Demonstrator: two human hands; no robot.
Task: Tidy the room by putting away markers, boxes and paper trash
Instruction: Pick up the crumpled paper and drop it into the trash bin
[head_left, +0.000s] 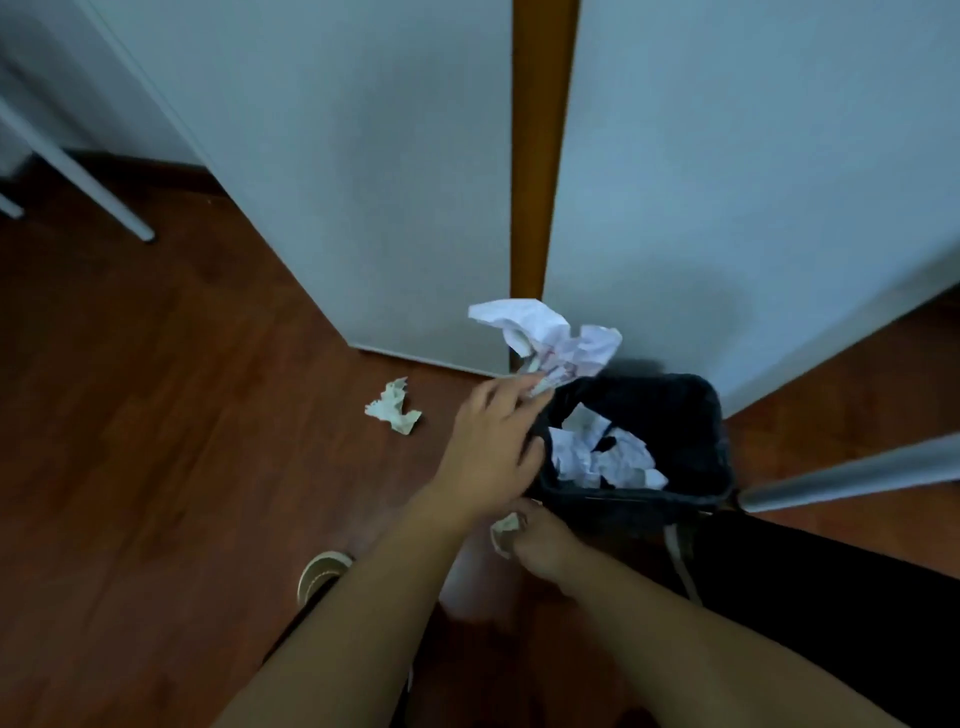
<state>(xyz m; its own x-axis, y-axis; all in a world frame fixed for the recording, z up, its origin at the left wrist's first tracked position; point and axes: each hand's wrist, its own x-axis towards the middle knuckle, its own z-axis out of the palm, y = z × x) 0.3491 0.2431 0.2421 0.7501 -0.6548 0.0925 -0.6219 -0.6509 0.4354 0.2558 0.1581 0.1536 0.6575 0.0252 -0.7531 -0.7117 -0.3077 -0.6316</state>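
- Reddish wood floor (156, 415), white walls (363, 182) far.
- Black bin (717, 441) right, holding paper.
- Left hand (493, 447) pinches crumpled paper (545, 338) over it.
- Right hand (540, 545) clutches a small wad (504, 530).
- Paper scrap (393, 406) lies left.

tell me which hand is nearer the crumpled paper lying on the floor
Left. The left hand is just right of the floor paper; the right hand sits lower, farther away.

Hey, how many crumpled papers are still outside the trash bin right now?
3: one held by the left hand above the bin, one on the floor, one in the right hand. More may be hidden.
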